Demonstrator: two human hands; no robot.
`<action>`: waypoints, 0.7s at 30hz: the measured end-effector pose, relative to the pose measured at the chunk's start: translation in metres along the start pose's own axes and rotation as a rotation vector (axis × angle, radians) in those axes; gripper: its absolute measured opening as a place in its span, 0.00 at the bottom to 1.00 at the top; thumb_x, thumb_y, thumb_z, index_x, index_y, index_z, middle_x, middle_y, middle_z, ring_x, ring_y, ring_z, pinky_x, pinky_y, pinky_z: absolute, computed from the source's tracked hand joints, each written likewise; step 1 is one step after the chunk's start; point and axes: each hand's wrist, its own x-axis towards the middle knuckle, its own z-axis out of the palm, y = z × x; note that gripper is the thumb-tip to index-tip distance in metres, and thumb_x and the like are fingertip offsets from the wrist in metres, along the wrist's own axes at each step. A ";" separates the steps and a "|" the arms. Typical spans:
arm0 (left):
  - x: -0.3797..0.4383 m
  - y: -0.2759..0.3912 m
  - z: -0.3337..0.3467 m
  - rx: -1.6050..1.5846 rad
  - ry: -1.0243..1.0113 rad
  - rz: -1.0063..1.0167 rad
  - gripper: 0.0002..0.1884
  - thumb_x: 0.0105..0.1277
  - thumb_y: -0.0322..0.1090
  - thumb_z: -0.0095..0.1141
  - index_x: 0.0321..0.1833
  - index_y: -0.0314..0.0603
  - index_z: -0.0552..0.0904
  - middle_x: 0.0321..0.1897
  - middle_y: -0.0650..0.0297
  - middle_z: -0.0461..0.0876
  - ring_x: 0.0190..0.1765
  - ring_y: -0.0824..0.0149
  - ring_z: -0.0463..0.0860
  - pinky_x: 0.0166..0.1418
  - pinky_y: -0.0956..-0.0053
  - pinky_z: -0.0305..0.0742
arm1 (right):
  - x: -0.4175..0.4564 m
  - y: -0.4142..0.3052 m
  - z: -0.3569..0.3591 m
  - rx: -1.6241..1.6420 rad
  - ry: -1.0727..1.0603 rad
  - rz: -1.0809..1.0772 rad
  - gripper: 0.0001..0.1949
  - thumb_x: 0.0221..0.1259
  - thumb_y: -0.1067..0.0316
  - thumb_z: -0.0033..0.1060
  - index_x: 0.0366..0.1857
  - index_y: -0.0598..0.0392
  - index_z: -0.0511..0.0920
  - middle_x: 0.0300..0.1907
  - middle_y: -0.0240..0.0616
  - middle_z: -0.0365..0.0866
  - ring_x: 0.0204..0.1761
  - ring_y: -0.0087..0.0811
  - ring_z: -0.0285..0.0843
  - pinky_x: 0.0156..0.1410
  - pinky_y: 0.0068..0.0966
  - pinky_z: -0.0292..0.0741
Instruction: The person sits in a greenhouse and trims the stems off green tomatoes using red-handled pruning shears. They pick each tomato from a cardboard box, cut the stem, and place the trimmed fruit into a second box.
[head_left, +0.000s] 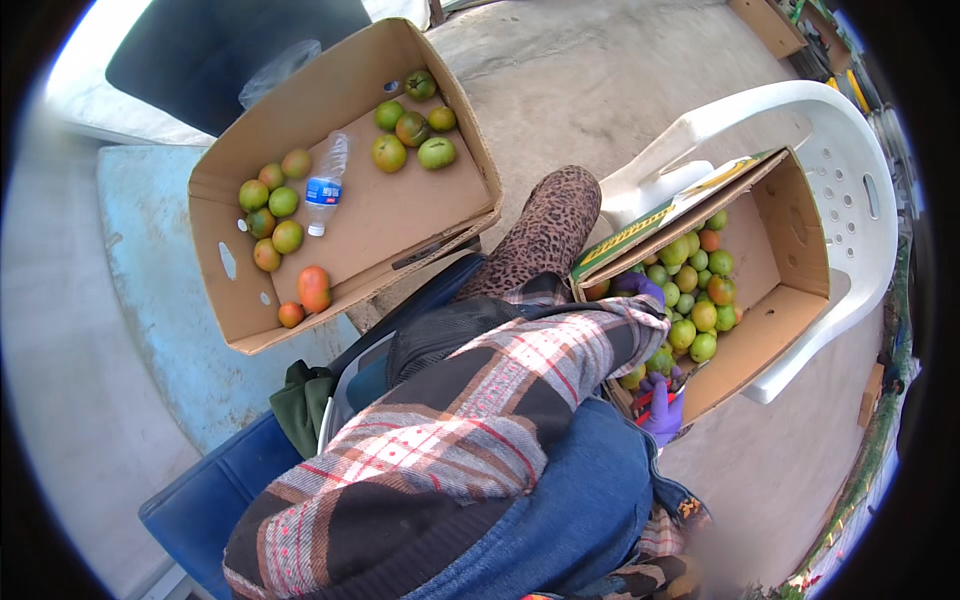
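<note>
My left hand, in a purple glove, reaches over the near side of a cardboard box at right. It lies among green and reddish tomatoes; the plaid sleeve hides part of it, and whether it grasps one cannot be seen. Lower down, my right hand, also gloved in purple, is closed around red-handled hand snips. Their metal blades point up and right, beside green tomatoes at the box's lower corner.
That box rests on a white plastic chair. At upper left a second cardboard box holds several green tomatoes, two red ones and a plastic bottle. A patterned trouser leg stands between the boxes. A dark green cloth lies at left.
</note>
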 end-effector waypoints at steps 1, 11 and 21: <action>0.000 0.002 -0.005 0.007 -0.003 0.016 0.22 0.58 0.50 0.66 0.50 0.43 0.91 0.48 0.48 0.90 0.49 0.49 0.90 0.55 0.54 0.85 | -0.001 0.000 0.000 0.012 0.019 -0.010 0.27 0.74 0.70 0.59 0.74 0.59 0.67 0.49 0.43 0.84 0.43 0.30 0.83 0.37 0.20 0.76; -0.041 -0.035 -0.108 -0.791 -0.395 0.078 0.33 0.63 0.52 0.68 0.69 0.43 0.80 0.51 0.53 0.88 0.48 0.60 0.89 0.51 0.62 0.87 | -0.009 -0.019 0.009 -0.198 0.033 -0.137 0.30 0.70 0.66 0.65 0.74 0.61 0.70 0.46 0.34 0.86 0.42 0.21 0.80 0.49 0.22 0.79; -0.127 -0.041 -0.129 -1.716 -0.458 0.253 0.27 0.77 0.48 0.58 0.73 0.45 0.72 0.60 0.61 0.82 0.63 0.65 0.82 0.66 0.65 0.79 | -0.017 -0.062 0.021 -0.865 0.050 -0.517 0.36 0.58 0.61 0.72 0.72 0.60 0.70 0.46 0.54 0.84 0.46 0.55 0.83 0.52 0.49 0.78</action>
